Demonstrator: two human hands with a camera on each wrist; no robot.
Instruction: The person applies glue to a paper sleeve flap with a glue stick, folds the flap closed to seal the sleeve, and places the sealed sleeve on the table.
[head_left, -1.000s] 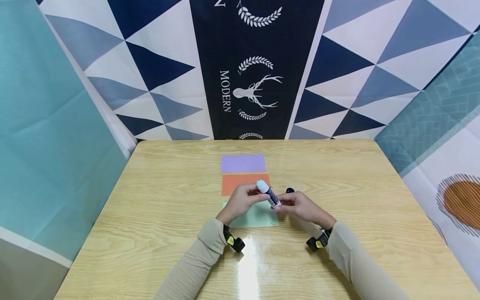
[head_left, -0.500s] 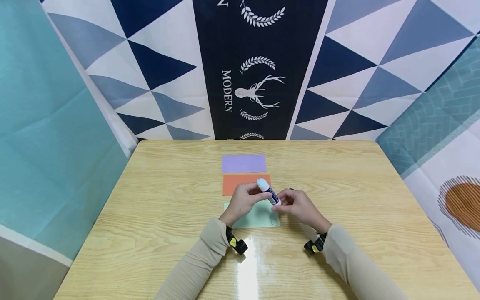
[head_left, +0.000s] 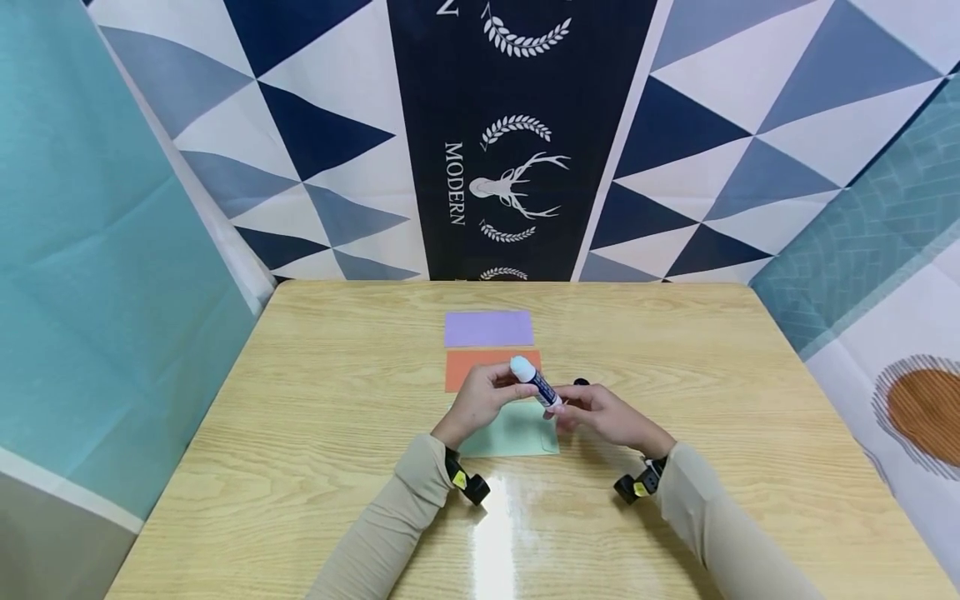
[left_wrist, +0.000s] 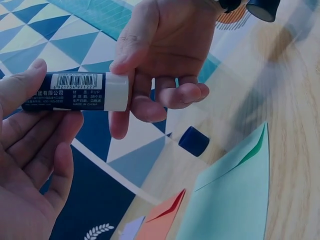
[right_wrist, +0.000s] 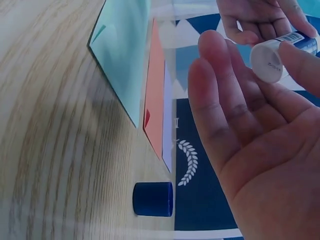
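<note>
A navy glue stick with a white base tilts above the envelopes, its pale top pointing up and left. My left hand grips its barrel, thumb on the printed side in the left wrist view. At the lower end, my right hand pinches the white base between thumb and forefinger, the other fingers held loosely out. Beneath them lies a mint green envelope. The dark blue cap rests on the table, mostly hidden behind my right hand in the head view.
Beyond the green envelope, an orange envelope and a purple envelope lie in a row on the wooden table. A patterned cloth hangs behind the table's far edge.
My right hand and wrist swing up and left, then back out to the right, at the glue stick's base. The left hand shifts slightly but keeps its grip.
</note>
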